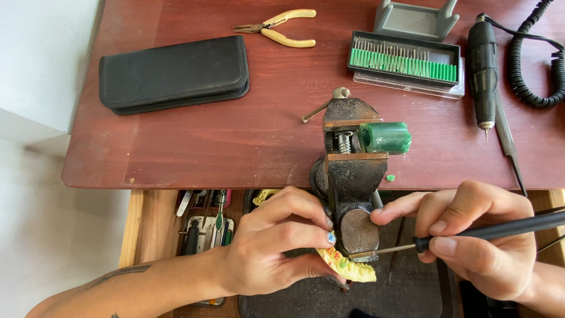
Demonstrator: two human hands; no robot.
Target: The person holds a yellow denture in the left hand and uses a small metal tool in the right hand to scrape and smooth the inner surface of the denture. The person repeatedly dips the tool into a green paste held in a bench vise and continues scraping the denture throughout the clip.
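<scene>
Both hands work closest to the lens, low in the view. Behind them a reddish-brown wooden table [235, 147] fills most of the scene, pale floor showing at 9 o'clock. An open drawer [203, 227] of small tools sits under the table edge at 7 o'clock.

On the table, largest first: a black zip case [173, 73] at 10 o'clock; a dark iron bench vise [348, 171] at centre, clamped at the table edge, a green cylinder [385, 137] gripped in its jaws; a tray of green-shanked burs [405, 63] at 1 o'clock with a grey stand [416, 19] behind it; a black rotary handpiece [482, 68] with coiled cord [535, 59] at 2 o'clock; yellow-handled pliers [279, 27] at 12 o'clock.

A yellow dental cast [348, 268] lies at 6 o'clock, just below the vise's front end, touching the left hand's fingertips and just left of the right hand.

Left hand [276, 241], at 7 o'clock: fingers curled, thumb and fingertips pinching the cast, index resting against the vise.

Right hand [471, 235], at 4 o'clock: closed in a pen grip on a black-handled pick tool [488, 231]; its thin metal tip reaches the cast. The index finger stretches out to touch the vise's round end.
</scene>
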